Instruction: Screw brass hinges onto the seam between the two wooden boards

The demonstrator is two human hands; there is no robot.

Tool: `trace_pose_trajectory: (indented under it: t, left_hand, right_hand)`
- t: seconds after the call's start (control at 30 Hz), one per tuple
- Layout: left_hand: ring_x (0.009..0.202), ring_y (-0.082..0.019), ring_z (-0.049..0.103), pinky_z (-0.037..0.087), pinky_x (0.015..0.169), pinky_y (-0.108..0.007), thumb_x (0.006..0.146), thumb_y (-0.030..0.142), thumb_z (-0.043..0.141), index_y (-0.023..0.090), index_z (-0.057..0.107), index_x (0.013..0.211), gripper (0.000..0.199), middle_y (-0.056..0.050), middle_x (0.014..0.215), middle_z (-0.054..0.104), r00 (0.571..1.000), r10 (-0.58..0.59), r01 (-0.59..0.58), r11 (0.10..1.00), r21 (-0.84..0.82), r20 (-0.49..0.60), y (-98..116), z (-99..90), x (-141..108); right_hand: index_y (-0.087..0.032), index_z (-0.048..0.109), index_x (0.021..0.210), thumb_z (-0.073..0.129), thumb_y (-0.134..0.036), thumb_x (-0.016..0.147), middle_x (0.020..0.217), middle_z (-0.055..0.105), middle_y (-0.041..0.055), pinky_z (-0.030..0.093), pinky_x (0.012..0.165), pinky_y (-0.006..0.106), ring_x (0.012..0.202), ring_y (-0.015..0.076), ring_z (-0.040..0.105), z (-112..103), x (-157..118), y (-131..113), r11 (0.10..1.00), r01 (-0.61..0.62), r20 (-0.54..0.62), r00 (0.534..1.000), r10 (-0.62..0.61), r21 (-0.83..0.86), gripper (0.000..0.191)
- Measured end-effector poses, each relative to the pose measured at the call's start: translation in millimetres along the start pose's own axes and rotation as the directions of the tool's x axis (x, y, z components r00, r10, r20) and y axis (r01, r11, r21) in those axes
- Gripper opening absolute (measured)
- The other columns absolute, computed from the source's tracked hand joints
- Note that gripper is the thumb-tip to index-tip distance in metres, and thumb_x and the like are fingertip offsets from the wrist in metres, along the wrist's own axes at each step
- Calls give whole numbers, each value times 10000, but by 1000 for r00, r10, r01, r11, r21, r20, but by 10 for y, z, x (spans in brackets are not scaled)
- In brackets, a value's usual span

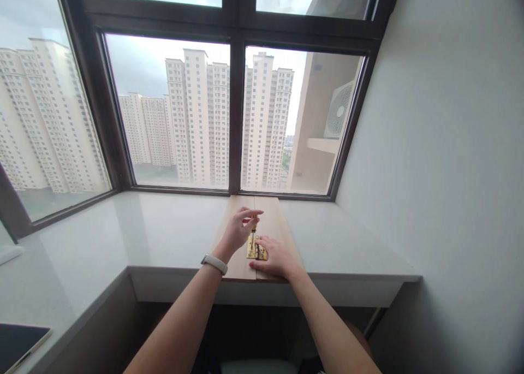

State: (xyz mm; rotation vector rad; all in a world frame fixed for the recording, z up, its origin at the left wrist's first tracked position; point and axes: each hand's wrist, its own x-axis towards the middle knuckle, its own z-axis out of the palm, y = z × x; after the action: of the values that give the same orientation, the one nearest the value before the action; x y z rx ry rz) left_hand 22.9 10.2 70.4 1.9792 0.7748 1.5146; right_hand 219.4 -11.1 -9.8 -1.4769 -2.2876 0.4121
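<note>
A brass-coloured hinge (251, 249) lies across the seam between two pale wooden boards (275, 218). My left hand (238, 229), with a light band on its wrist, is closed around the handle of a screwdriver (254, 224). The screwdriver stands nearly upright, its tip down at the hinge's left leaf. My right hand (275, 257) presses on the hinge's right leaf and the board beside it, fingers bent over the metal. Small dark spots show on the hinge; whether these are screws or bare holes I cannot tell.
The boards lie on a white counter (164, 232) and reach its front edge. Behind stands a dark-framed window (235, 117), with a white wall (442, 144) to the right. A flat dark device (20, 344) rests at the lower left.
</note>
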Motion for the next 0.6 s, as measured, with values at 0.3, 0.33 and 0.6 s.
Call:
trace_pose_trajectory:
  t: [0.3,0.33,0.6]
  left_hand:
    - [1092,-223,708,572,966,-379,1010,274,538,198,729,1233,304,-118,1156,748,998,-29,34,993,-111,52,-34,40,14]
    - [1063,-220,716,585,933,-365,1006,284,547,194,735,1218,297,-118,1144,746,998,-36,42,992,-115,48,-38,41,12]
    - [956,-188,713,607,832,-302,967,373,633,240,767,1193,295,-103,1150,694,1000,-14,13,999,-39,-16,-7,-28,-4]
  right_hand:
    - [-303,504,1523,670,-805,737,1628,401,74,217,1250,492,1521,338,301,1,-3,0,1000,12,-2,1000,-12,4,948]
    - [-303,505,1522,673,-801,737,1628,402,73,216,1250,493,1521,337,302,1,-3,-2,1000,12,-1,1000,-12,4,945]
    - [-312,516,1510,670,-799,738,1626,406,66,223,1246,489,1516,331,313,-4,-9,-16,1000,8,-6,1000,-8,2,926]
